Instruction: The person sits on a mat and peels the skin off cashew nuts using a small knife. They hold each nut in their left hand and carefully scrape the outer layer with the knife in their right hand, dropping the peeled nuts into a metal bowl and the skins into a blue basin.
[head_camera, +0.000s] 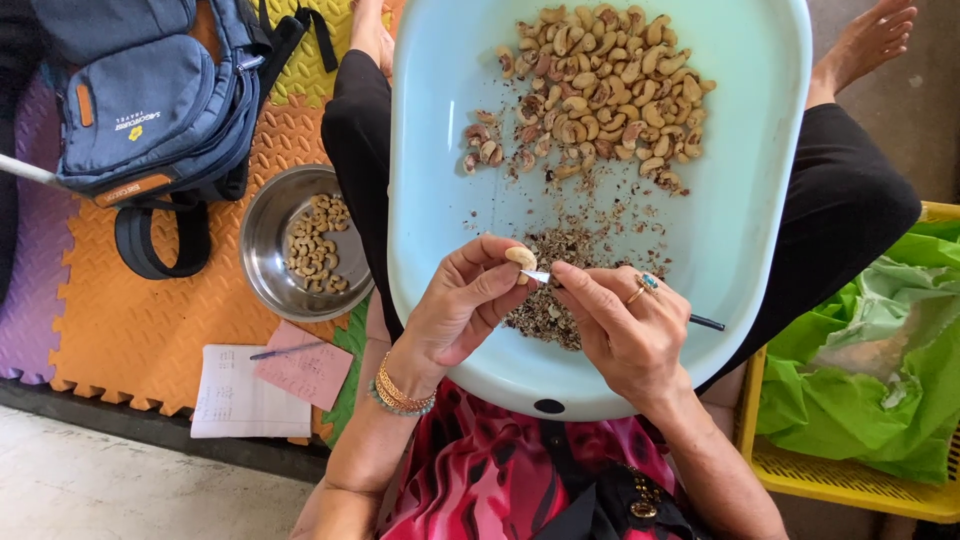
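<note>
Soft, even daylight fills the view; nothing is dim. The pale tub (440, 150) reflects brightly but without hard glare. Faint shadows fall under the left hand (462, 300) and right hand (625, 330) onto the tub floor. The steel bowl (262, 240) carries a dull sheen on its wall. Focus is sharp at the centre; the wide lens bends the mat (130, 320) and basket (850, 480) outward at the edges.
</note>
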